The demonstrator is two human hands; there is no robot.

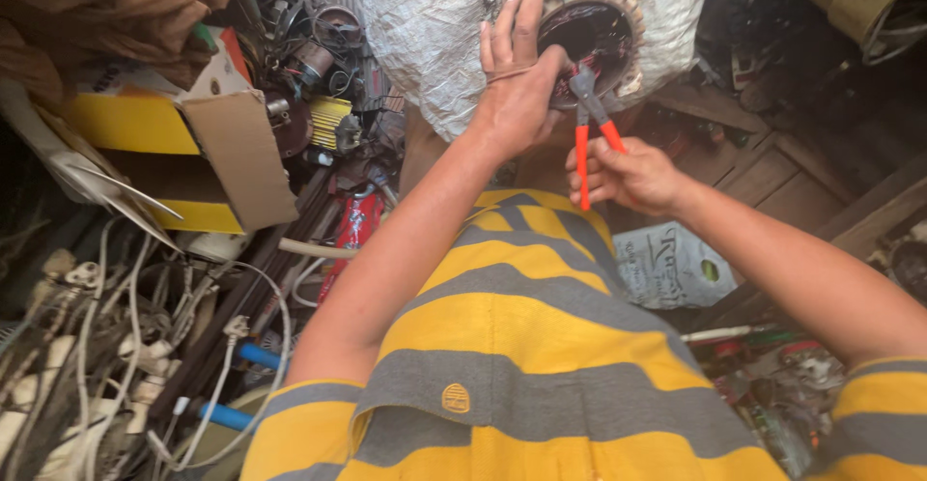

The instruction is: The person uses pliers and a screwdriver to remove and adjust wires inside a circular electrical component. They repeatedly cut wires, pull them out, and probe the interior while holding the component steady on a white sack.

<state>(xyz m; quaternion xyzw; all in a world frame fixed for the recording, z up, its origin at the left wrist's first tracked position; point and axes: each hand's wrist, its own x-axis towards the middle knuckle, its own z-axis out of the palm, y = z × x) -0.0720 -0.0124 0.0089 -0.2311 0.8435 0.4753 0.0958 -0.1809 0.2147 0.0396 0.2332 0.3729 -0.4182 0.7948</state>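
gripping the orange handles, the right hand (628, 177) is curled closed around a pair of pliers (591, 124), whose dark tip points up and touches the lower rim of the stator (591, 37). the left hand (517, 85) rests against the stator's left edge with its fingers (529, 8) stretched straight upward and half spread, palm pressed to the rim; whether the thumb hooks around the rim cannot be seen. both forearms reach forward and upward from the striped yellow and grey shirt (521, 346), the left arm running diagonally from lower left, the right arm coming in from the right edge with the wrist bent inward. the stator, a round dark ring with pale windings around it, sits against a white sack (425, 27) at top centre. a cardboard box (232, 153) and tangled cables (145, 336) lie at left.
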